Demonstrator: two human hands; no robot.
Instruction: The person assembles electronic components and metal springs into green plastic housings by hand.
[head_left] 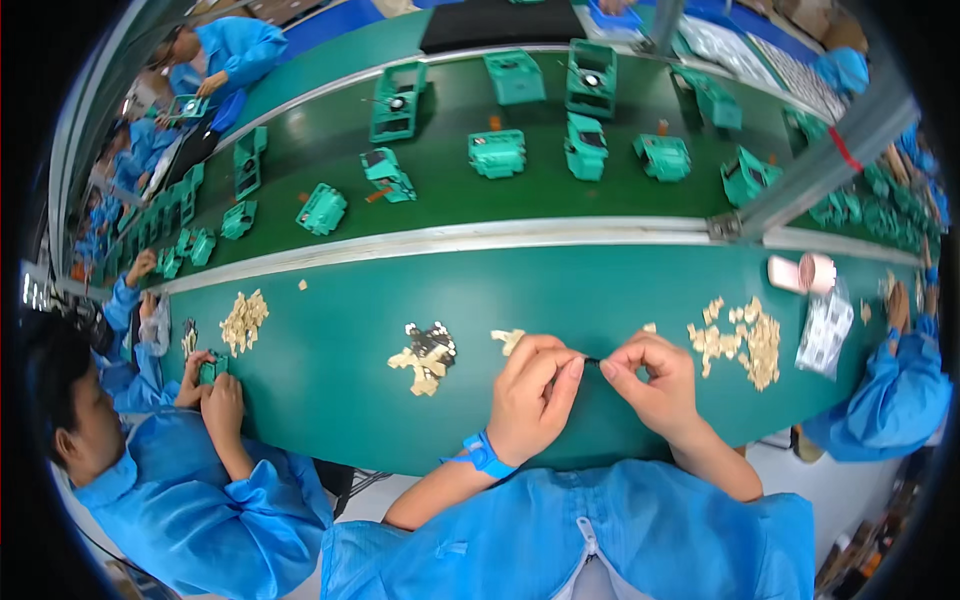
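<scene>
Over the near edge of the green table, my left hand (535, 395) and my right hand (655, 385) meet with thumbs and index fingers pinched. Between the fingertips is a small, thin black piece (593, 361), held at both ends; it is too small to make out its kind. A blue strap (484, 455) is around my left wrist. Just beyond my left hand lie a few cream-coloured pieces (506, 338), partly hidden by it. To the left is a mixed heap of black and cream pieces (430, 352). Right of my right hand spreads a pile of cream pieces (762, 345).
Beyond a pale rail (480, 240), several green plastic housings (497, 153) stand on a dark green belt. A metal post (800, 170) slants in at right, near a pink roll (818, 273) and a clear plastic bag (826, 335). A co-worker in blue (190, 490) sits close at left.
</scene>
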